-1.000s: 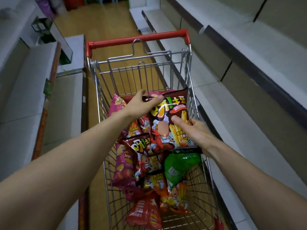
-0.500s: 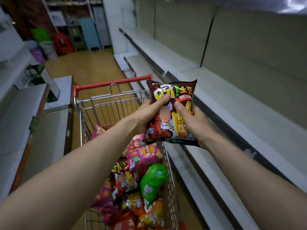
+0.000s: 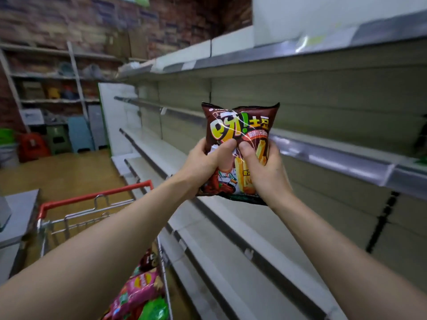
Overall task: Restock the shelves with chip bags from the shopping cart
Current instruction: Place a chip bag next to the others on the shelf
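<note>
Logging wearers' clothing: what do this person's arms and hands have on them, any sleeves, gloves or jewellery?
The left forearm and right forearm are bare to the frame edge, no sleeve in view. The left hand and right hand wear no gloves; no ring, watch or band shows.

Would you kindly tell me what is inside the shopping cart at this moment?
In the shopping cart, a dark bag, a pink chip bag and a green bag show by its right wall. The left arm covers much of the basket.
</note>
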Available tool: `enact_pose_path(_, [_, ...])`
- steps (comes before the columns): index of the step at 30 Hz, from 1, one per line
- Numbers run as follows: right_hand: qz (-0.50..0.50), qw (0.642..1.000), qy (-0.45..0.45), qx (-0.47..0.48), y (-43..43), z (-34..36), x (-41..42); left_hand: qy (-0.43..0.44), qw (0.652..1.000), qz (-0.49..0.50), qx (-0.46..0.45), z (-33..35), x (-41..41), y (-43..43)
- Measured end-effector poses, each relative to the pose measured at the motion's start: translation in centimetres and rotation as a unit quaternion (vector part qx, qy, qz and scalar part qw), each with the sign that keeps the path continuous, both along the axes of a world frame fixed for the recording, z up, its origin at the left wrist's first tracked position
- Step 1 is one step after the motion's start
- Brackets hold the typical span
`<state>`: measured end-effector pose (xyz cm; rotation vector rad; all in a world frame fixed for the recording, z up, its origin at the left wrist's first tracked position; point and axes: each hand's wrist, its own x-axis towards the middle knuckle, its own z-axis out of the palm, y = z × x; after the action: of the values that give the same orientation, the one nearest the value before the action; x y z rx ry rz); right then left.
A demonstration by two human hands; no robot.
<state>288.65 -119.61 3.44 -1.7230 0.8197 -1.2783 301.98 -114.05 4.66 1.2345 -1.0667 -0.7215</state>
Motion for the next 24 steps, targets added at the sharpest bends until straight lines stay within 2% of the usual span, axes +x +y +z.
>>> enact_pose_path(4, [-0.051,0.998,-0.012,-0.036,0.5,3.1,-5.5,-0.012,0.998,-0.051,-0.038,3.2,-5.1,-0.7])
enact_pose_path(10, [-0.141,0.988,0.001,-0.055,1.2,6.3,-12.3,-0.020,0.990,-0.130,-0.050,6.5,-11.4,-2.2])
enact_pose_path(18, [-0.251,0.966,0.061,-0.022,2.2,8.0,-19.9,-0.016,0.973,-0.230,-0.017,8.1,-18.3,-4.5])
enact_pose_path(24, [-0.318,0.943,0.095,0.021,3.5,8.1,-25.4,-0.041,0.940,-0.336,0.044,8.5,-23.6,-5.8])
